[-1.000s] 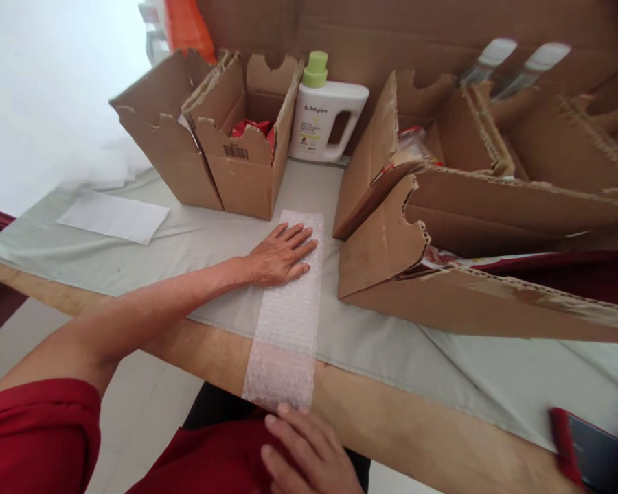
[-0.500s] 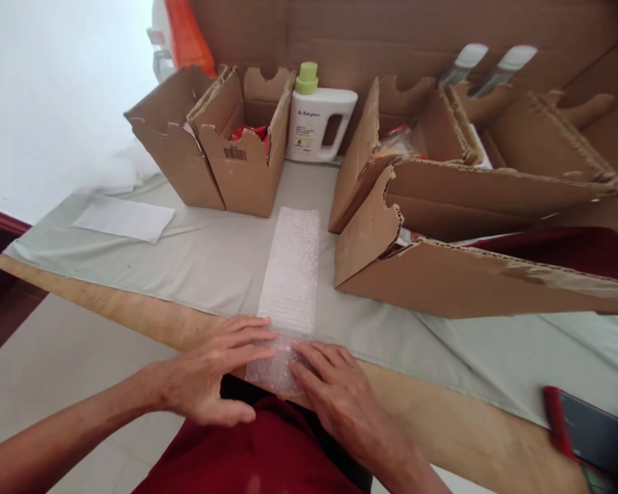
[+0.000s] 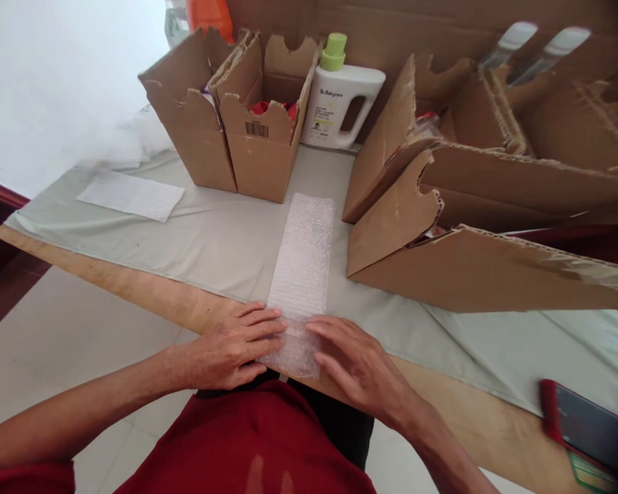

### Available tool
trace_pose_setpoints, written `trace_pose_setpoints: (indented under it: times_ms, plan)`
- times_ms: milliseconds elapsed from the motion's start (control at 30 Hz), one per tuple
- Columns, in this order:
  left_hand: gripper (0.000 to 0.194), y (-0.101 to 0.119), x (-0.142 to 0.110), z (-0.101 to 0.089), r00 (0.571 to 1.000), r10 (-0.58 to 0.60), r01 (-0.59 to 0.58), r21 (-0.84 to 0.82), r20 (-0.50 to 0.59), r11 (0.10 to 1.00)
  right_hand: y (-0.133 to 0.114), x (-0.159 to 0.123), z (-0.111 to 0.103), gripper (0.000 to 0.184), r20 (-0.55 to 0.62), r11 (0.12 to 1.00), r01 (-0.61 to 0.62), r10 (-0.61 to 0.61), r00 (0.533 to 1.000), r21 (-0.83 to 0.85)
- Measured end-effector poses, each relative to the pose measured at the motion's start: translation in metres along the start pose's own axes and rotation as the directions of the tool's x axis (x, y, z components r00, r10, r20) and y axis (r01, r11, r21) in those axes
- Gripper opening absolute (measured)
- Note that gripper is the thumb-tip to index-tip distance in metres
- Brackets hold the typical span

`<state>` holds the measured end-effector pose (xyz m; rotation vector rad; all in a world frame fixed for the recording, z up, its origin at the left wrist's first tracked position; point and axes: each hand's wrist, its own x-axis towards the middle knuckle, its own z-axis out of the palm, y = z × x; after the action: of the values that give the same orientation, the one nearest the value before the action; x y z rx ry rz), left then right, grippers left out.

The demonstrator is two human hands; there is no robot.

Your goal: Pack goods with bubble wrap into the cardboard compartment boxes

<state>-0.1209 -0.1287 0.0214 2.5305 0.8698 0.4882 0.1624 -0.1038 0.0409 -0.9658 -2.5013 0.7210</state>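
Note:
A long strip of bubble wrap (image 3: 303, 264) lies on the grey cloth, running from the cardboard boxes toward me and over the table's wooden front edge. My left hand (image 3: 231, 346) rests flat on the strip's near end from the left, fingers stretched out. From the right, my right hand (image 3: 355, 363) lies on the same end with its fingers spread. Neither hand grips anything.
Open cardboard boxes (image 3: 260, 137) stand at the back, larger ones (image 3: 474, 254) to the right. A white bottle with a green cap (image 3: 340, 96) stands between them. A white sheet (image 3: 131, 195) lies at left. A red-cased phone (image 3: 587, 429) sits at the near right.
A second ago my left hand lay far up the strip; it has drawn back to the near end, and my right hand came up onto the wrap beside it.

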Motion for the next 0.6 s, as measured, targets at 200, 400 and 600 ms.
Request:
trace_pose_setpoints:
  times_ms: [200,400,600]
  plan:
    - [0.016,-0.004,0.007,0.007,0.961,-0.016,-0.016,-0.114,-0.276,0.993,-0.008,-0.026,-0.002,0.053,0.119,0.986,0.074,-0.056,0.991,-0.151]
    - [0.015,0.0,0.03,-0.016,0.917,-0.347,0.265,-0.349,-0.196,0.899,-0.011,-0.007,0.008,0.056,-0.133,0.992,-0.073,0.059,0.989,-0.101]
    - [0.056,-0.001,0.047,-0.022,0.85,-0.478,0.415,-0.279,-0.219,0.866,0.009,0.031,0.027,0.036,-0.284,0.958,-0.285,0.269,0.92,-0.015]
